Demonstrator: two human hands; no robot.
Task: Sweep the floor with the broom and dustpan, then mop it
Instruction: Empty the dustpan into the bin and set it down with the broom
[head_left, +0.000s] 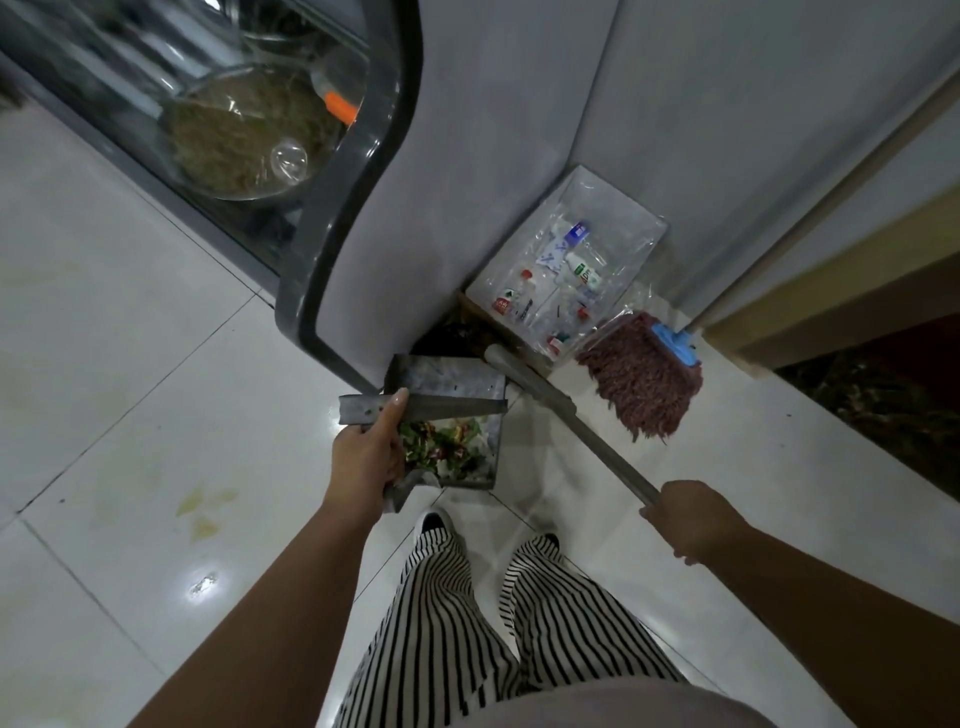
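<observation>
Left hand (366, 457) fingers grip a metal dustpan (451, 387) of scraps; right hand (693, 517) fingers hold what seems the broom handle (566, 415).

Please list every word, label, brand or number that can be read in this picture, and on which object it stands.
None can be read.
Small bottles and packets in the clear plastic bin: coloured labels, too small and blurred.
Metal dustpan, mop, broom handle: no text visible.
</observation>
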